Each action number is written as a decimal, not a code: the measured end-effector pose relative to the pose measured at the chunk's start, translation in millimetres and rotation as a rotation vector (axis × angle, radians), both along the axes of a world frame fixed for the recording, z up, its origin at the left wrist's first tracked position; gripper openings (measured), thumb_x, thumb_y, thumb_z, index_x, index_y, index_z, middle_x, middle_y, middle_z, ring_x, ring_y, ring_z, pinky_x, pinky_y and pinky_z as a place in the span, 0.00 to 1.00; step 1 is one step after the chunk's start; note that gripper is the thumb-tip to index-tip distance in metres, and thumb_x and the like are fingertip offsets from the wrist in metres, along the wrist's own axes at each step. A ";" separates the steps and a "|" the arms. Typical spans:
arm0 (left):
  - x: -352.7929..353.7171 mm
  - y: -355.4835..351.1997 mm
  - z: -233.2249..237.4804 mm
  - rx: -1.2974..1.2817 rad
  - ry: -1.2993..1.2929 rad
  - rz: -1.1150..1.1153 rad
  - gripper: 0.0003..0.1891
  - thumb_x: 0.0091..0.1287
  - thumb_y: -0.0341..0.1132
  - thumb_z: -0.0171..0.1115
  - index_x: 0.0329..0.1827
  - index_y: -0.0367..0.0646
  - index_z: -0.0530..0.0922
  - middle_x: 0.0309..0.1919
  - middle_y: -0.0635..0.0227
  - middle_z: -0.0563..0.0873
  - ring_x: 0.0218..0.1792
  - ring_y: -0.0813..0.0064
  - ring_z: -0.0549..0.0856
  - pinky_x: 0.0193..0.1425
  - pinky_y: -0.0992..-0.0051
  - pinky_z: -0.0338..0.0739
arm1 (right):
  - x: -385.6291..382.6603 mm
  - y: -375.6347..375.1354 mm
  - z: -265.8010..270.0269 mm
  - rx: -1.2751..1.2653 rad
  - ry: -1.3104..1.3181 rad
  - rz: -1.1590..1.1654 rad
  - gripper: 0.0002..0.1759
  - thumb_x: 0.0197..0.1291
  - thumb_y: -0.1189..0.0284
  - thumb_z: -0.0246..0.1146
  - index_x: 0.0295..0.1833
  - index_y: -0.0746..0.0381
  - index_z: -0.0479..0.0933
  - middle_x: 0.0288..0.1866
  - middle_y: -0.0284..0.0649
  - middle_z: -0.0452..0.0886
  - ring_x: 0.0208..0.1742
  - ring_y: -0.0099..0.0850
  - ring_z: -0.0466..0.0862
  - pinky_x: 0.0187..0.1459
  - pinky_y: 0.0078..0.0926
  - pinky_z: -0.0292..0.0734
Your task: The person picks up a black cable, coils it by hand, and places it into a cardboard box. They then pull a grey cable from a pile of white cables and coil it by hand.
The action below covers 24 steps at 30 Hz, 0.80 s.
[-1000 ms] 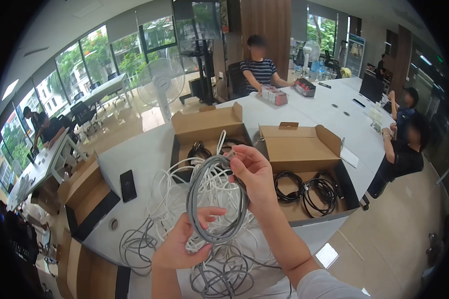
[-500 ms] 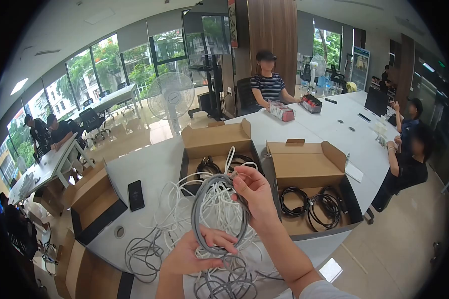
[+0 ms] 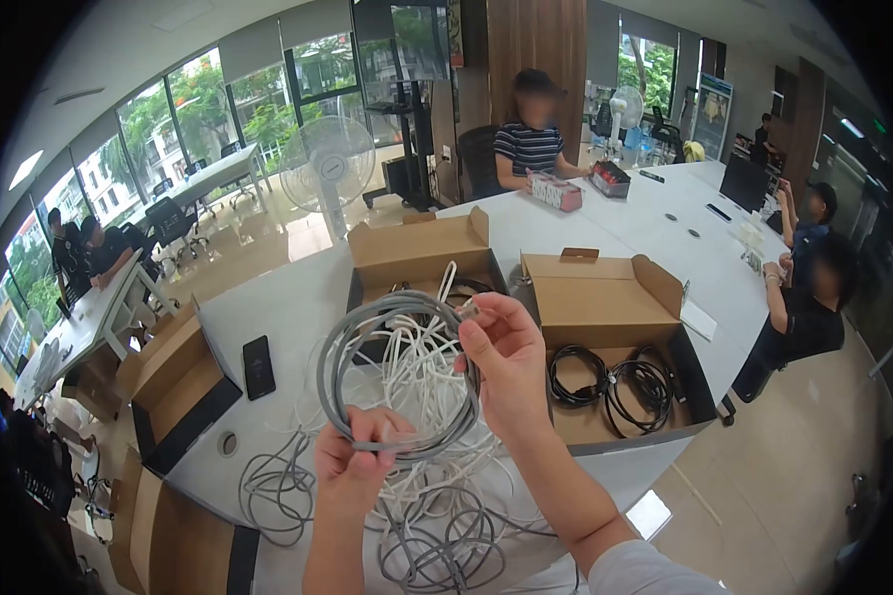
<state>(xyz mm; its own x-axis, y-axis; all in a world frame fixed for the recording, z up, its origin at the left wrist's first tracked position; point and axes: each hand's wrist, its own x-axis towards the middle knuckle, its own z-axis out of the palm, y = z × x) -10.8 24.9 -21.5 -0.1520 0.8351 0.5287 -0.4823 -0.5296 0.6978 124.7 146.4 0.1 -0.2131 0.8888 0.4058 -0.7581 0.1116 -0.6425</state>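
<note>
Far out at nine o'clock from the hands, an open box (image 3: 174, 382) stands at the edge of the white table (image 3: 298, 297). A dark phone (image 3: 257, 366) lies just beside it. Nearer, at about eight o'clock, loose grey cable (image 3: 273, 486) sprawls over the tabletop in untidy loops.

The left hand (image 3: 352, 466) is clenched around the bottom of the grey cable coil (image 3: 397, 372), gripping it at the six o'clock point of the ring. The coil is held up in the air above the table, wound into several neat turns. Behind and below it lie white cables (image 3: 407, 347) in a tangle, with more grey strands heaped at six o'clock near the lower edge.

The right hand (image 3: 501, 357) grasps the coil at about two o'clock, thumb and forefinger pinching the plug end (image 3: 466, 309) against the loops.

At twelve o'clock, beyond the coil, sits the middle box (image 3: 422, 248) with some cable inside. At three o'clock, the right box (image 3: 605, 297) holds black cable bundles (image 3: 615, 382), already coiled.

By the look of it, one grey cable is wound almost to its end and the black ones are boxed. The white and grey heap on the table remains unsorted.
</note>
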 end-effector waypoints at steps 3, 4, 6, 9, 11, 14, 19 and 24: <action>5.8 2.4 5.3 0.016 -0.201 -0.094 0.10 0.68 0.34 0.60 0.42 0.46 0.66 0.20 0.75 0.69 0.29 0.77 0.74 0.57 0.63 0.76 | 0.1 -2.2 1.4 0.026 -0.019 -0.043 0.16 0.58 0.79 0.66 0.52 0.62 0.73 0.38 0.32 0.78 0.37 0.19 0.78 0.30 0.19 0.78; 5.1 3.7 3.6 0.023 -0.228 -0.096 0.09 0.69 0.34 0.58 0.43 0.46 0.66 0.20 0.76 0.68 0.27 0.79 0.72 0.58 0.64 0.76 | 0.6 -4.0 2.8 0.049 -0.028 -0.051 0.16 0.58 0.80 0.66 0.51 0.62 0.73 0.39 0.33 0.77 0.37 0.19 0.78 0.30 0.18 0.78; 3.7 5.2 -1.2 0.030 -0.284 -0.100 0.07 0.72 0.35 0.55 0.44 0.45 0.67 0.19 0.78 0.65 0.21 0.83 0.69 0.59 0.65 0.76 | 2.1 -10.4 6.1 0.089 -0.048 -0.069 0.17 0.57 0.81 0.67 0.51 0.62 0.73 0.41 0.33 0.77 0.38 0.18 0.77 0.30 0.18 0.78; 0.8 11.2 -3.5 -0.121 -0.422 -0.013 0.05 0.74 0.35 0.48 0.44 0.44 0.68 0.19 0.79 0.61 0.16 0.86 0.61 0.49 0.72 0.76 | 1.0 -25.7 11.9 0.168 -0.083 -0.130 0.18 0.54 0.84 0.68 0.50 0.62 0.74 0.45 0.33 0.75 0.40 0.17 0.75 0.32 0.15 0.77; -0.5 13.8 -1.8 -0.202 -0.424 0.030 0.05 0.74 0.34 0.45 0.44 0.44 0.69 0.19 0.79 0.59 0.17 0.86 0.60 0.41 0.75 0.70 | -2.0 -30.4 7.0 0.224 -0.112 -0.160 0.19 0.53 0.84 0.68 0.50 0.62 0.74 0.45 0.32 0.75 0.41 0.17 0.74 0.34 0.13 0.76; 2.0 14.9 3.2 -0.269 -0.431 0.057 0.05 0.72 0.33 0.44 0.42 0.45 0.69 0.19 0.80 0.58 0.17 0.86 0.58 0.34 0.78 0.61 | -2.5 -32.2 6.2 0.250 -0.145 -0.175 0.19 0.52 0.84 0.69 0.50 0.62 0.74 0.44 0.30 0.74 0.41 0.17 0.73 0.35 0.10 0.75; -2.5 12.2 1.8 -0.261 -0.443 -0.056 0.06 0.70 0.37 0.46 0.40 0.46 0.68 0.20 0.78 0.59 0.19 0.83 0.60 0.37 0.75 0.62 | -2.3 -25.8 8.7 0.189 -0.073 -0.114 0.18 0.54 0.83 0.67 0.50 0.63 0.73 0.42 0.32 0.73 0.39 0.16 0.73 0.31 0.13 0.77; -9.1 11.2 0.8 -0.222 -0.594 -0.400 0.13 0.67 0.46 0.46 0.37 0.45 0.66 0.22 0.73 0.61 0.23 0.77 0.63 0.42 0.68 0.63 | 5.3 -17.7 11.8 0.118 -0.072 -0.032 0.18 0.56 0.82 0.67 0.51 0.63 0.72 0.40 0.32 0.73 0.37 0.16 0.74 0.29 0.14 0.78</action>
